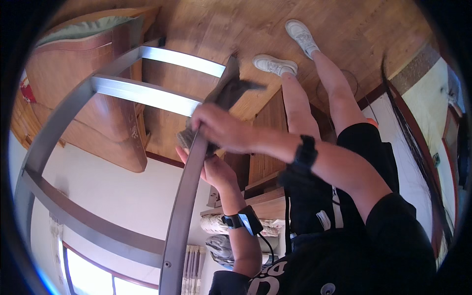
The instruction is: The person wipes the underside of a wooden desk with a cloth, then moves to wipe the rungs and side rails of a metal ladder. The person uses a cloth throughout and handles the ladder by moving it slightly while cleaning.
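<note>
A silver metal ladder (pixel 173 221) with flat rungs fills the left half of the view, its near side rail running up past both my hands. A grey-brown cloth (pixel 230 93) is bunched around that rail, with a loose end sticking out to the right. My right hand (pixel 221 129), slightly blurred, is closed over the cloth and rail from above. Just below it, my left hand (pixel 216 169) cups the rail's underside, with cloth between palm and metal. Some left fingers show past the rail's far side; the rest are hidden.
Beyond the ladder stands a wooden bed end or bench (pixel 83 73) with a pale green cushion (pixel 93 27). A wooden cabinet (pixel 268 132) is beside my legs. White shoes (pixel 301 37) rest on the wooden floor (pixel 221 24). A bright window (pixel 88 273) shows at lower left.
</note>
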`<state>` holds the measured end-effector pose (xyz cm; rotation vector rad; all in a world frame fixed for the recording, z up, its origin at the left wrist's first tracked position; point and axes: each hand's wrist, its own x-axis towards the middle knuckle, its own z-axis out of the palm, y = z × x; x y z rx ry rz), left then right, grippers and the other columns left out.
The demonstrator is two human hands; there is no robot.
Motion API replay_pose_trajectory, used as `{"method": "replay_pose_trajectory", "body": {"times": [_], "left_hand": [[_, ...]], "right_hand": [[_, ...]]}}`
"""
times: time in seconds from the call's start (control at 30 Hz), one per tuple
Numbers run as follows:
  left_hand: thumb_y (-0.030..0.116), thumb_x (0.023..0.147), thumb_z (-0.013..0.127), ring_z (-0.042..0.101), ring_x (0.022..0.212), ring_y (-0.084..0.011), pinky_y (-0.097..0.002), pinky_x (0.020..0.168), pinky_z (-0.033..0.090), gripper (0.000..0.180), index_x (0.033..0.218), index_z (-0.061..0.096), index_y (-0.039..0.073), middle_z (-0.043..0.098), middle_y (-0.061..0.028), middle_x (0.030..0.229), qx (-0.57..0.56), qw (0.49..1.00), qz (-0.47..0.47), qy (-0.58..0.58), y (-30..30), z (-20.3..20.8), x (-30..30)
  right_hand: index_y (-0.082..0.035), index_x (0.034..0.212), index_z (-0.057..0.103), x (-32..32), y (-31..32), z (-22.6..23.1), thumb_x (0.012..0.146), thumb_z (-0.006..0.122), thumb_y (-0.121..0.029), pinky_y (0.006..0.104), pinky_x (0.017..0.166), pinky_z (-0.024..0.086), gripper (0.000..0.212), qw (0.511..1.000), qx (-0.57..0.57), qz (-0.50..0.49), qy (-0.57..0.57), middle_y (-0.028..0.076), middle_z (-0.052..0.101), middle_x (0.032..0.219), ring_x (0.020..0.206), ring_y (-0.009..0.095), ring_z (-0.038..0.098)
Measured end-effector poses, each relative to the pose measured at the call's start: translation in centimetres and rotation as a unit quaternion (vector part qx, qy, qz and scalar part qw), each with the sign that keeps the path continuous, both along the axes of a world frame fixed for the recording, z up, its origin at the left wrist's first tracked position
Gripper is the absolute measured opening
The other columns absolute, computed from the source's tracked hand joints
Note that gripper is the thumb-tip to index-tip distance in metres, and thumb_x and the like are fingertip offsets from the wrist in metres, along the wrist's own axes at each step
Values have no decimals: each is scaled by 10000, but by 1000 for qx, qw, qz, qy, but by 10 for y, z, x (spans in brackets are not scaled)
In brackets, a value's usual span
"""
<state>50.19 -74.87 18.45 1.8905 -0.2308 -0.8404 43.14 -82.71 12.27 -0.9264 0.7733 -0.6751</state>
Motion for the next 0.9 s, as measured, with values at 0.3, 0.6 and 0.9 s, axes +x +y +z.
{"method": "replay_pose_trajectory", "body": {"times": [0.3,0.6,0.9], "left_hand": [[161,932,521,424,1214,-220,-378,1043,339,695,1446,71,35,384,-146,1331,26,998,-24,48,8,-8,16],[0,890,553,462,1171,-215,-322,966,427,681,1434,143,24,388,-141,1313,72,993,-58,-69,-1,-8,-1],[-21,850,604,579,953,-167,-289,863,478,248,1087,534,-18,605,-100,1051,178,962,-51,-199,49,-3,23]], "right_hand": [[-53,991,505,-12,-5,35,847,541,-18,334,846,414,153,999,47,-19,-12,109,506,999,979,231,517],[-58,1060,512,-11,38,-47,827,536,54,274,826,446,259,977,183,-81,80,74,526,1029,935,174,552],[-39,985,612,-88,44,-61,791,592,49,321,690,494,214,952,-60,31,297,105,552,910,802,250,606]]}}
